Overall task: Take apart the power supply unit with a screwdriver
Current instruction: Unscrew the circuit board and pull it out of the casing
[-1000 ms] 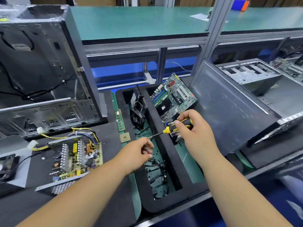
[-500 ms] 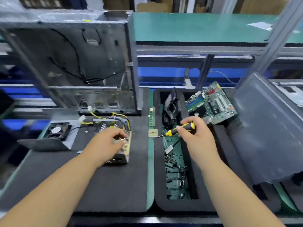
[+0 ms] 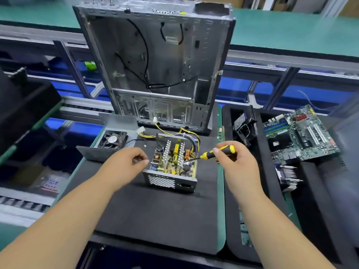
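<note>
Near the black mat's (image 3: 155, 220) far-left corner lay a fan cover (image 3: 108, 141). The left hand (image 3: 126, 164), fingers curled, gripping nothing visible, hovered just left of the opened power supply unit (image 3: 172, 166) mid-mat. The right hand (image 3: 236, 164) gripped the screwdriver (image 3: 215, 153), its tip inside the unit.

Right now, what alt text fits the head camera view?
A right hand points a yellow-and-black screwdriver into an opened power supply unit on a black mat; the left hand sits beside it. An empty computer case stands behind.
</note>
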### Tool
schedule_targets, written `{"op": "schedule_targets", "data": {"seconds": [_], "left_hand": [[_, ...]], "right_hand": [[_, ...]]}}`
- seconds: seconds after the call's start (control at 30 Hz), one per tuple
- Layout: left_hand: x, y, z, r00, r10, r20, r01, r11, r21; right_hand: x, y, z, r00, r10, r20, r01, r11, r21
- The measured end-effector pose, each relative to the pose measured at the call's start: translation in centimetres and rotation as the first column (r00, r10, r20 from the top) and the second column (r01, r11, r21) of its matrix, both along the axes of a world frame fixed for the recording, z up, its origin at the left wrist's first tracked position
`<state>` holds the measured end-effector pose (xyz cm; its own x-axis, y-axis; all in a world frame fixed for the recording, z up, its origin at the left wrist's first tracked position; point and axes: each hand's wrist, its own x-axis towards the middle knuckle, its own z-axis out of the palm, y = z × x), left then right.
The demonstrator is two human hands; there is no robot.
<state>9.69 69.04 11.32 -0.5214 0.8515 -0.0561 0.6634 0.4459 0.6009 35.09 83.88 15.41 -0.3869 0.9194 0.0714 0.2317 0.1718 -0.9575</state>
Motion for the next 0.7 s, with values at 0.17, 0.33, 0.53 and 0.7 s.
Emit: {"op": "schedule_targets", "data": {"seconds": [0.17,0.33,0.53,0.7], "left_hand": [[-2.8,2.9,0.1,0.990,-0.124,-0.067,0.124,0.992,-0.009],[-4.7,7.2,0.3,0.967,-0.229,-0.115,0.220,0.972,-0.084],[-5.8,8.6,-0.4,0.931,-0.362,-0.046,0.352,0.925,-0.145],[-6.3,7.7,-0.4,0.915,-0.403,0.022,0.403,0.912,-0.081]], "right_hand": [[-2.9,-2.6,-0.5,0.989,-0.141,-0.036,0.137,0.986,-0.097],[-5.1,-4.6,-2.6,0.885,-0.461,-0.057,0.387,0.799,-0.460],[-6.9,-6.1,-3.5,0.819,-0.570,-0.066,0.427,0.682,-0.594],[-7.7,-5.7,-3.8,0.779,-0.602,-0.174,0.380,0.675,-0.632]]}}
